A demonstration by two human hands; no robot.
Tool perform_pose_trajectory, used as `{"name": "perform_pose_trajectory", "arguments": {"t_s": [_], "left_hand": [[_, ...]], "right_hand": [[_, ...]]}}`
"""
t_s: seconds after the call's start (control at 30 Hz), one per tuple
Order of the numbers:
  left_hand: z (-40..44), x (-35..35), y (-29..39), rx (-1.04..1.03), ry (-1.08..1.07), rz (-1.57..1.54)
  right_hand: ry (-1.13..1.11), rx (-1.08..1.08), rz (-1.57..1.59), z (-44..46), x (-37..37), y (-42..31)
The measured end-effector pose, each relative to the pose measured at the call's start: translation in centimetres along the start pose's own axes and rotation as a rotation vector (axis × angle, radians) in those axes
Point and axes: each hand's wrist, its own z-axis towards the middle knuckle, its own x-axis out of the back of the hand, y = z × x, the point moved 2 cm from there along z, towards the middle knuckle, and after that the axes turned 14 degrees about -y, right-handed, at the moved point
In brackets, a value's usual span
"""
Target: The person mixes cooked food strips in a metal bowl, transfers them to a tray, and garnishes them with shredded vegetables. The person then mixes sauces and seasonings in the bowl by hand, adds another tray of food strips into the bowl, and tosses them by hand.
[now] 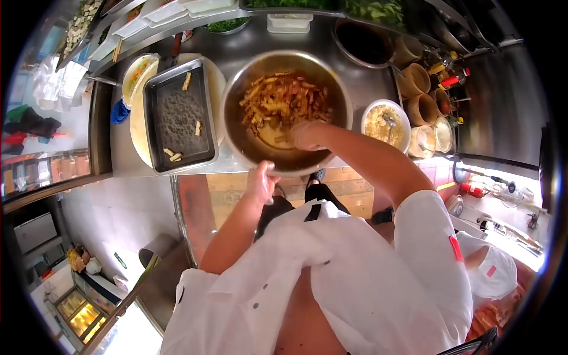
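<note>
A large metal mixing bowl (230, 112) stands on the counter in front of me, with reddish-brown sauced strips of food (284, 102) heaped toward its far side. My left hand (260, 184) grips the bowl's near rim. Inside the bowl, my right hand (309, 135) reaches down at the near edge of the strips; it seems to wear a thin clear glove. Its fingertips are blurred and partly hidden, so what they hold does not show. Left of the bowl, a dark rectangular metal tray (180, 118) holds several leftover pieces and lies on a round pale board (139, 133).
To the right sits a white bowl (368, 125) of pale crumbly food with a spoon. Beyond it are brown pots (416, 80), bottles (455, 78) and a pan of dark liquid (362, 42). Ingredient containers (290, 22) line the back. Another person in white (494, 272) is at the lower right.
</note>
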Motion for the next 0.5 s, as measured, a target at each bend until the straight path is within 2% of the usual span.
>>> {"name": "perform_pose_trajectory", "arguments": {"t_s": [0.03, 0.13, 0.23, 0.3, 0.33, 0.37, 0.4, 0.43, 0.5], "left_hand": [[0.3, -1.8, 0.8, -0.045, -0.025, -0.030], [1.1, -3.9, 2.7, 0.083, -0.036, 0.029], [0.1, -5.5, 4.8, 0.179, -0.031, 0.236], [0.5, -3.5, 5.5, 0.108, -0.061, 0.419], [0.8, -2.7, 6.0, -0.121, -0.092, 0.376], [0.1, -3.8, 7.1, -0.185, 0.114, 0.337], [0.4, -3.8, 8.0, -0.263, 0.157, 0.334], [0.8, -3.7, 9.5, -0.347, 0.193, 0.330], [5.3, -0.2, 10.8, -0.363, 0.129, 0.242]], "right_hand": [[-0.198, 0.093, -0.225, -1.4, 1.1, -1.6], [0.043, 0.068, 0.022, -3.3, 1.6, -1.5], [0.135, -0.194, 0.191, -5.1, 3.3, 1.2], [0.353, -0.336, 0.694, -14.0, 9.8, 0.9], [0.461, -0.376, 0.873, -16.4, 11.0, 1.5], [0.567, -0.409, 1.052, -17.5, 11.3, 2.0], [0.762, -0.525, 1.064, -17.4, 11.1, 2.4], [0.871, -0.507, 1.132, -17.2, 10.5, 2.3], [1.093, -0.463, 1.261, -15.6, 8.5, 1.4]]}}
